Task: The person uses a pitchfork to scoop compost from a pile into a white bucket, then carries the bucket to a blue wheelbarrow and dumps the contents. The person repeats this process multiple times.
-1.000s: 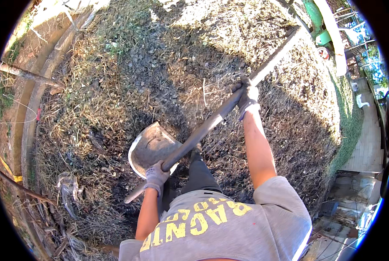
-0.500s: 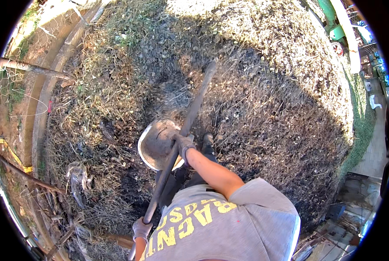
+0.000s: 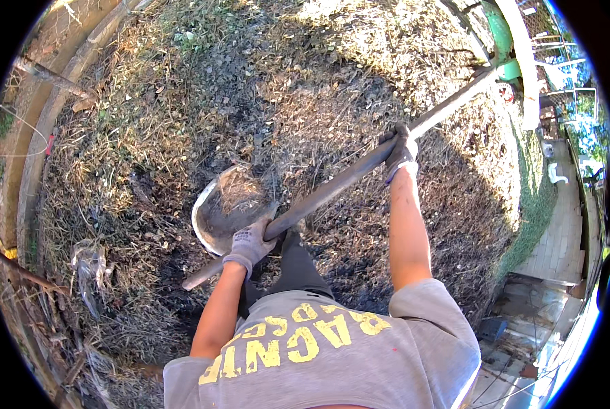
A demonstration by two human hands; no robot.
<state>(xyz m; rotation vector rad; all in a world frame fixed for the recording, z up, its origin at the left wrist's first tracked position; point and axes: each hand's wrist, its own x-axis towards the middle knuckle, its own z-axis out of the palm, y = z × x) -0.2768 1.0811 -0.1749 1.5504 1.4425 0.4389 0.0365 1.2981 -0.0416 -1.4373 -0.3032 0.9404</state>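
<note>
A long, dark wooden pole (image 3: pixel 332 189) runs aslant across my front, from low at the left up to the far right. Around its lower part my left hand (image 3: pixel 252 247) is closed, in a grey glove. My right hand (image 3: pixel 402 151), in a darker, dirty glove, grips it farther up with the arm stretched out. Just beyond my left hand sits a round, white-rimmed tub (image 3: pixel 203 204), dirt-stained inside, with some dry straw showing in it. The pole and my left hand cover part of its near edge.
Dry straw and dark, leafy litter (image 3: pixel 359 252) cover the ground. Crumpled clear plastic (image 3: pixel 92 269) lies at the left, by a curved earthen edge (image 3: pixel 39 157). Green metal equipment (image 3: pixel 499 34) stands at the far right, beyond which runs a paved path (image 3: pixel 557 218).
The pole has swung from steep to a flatter slant, its far end moving right. My right hand has gone outward to the right; my left hand has come up beside the tub.
</note>
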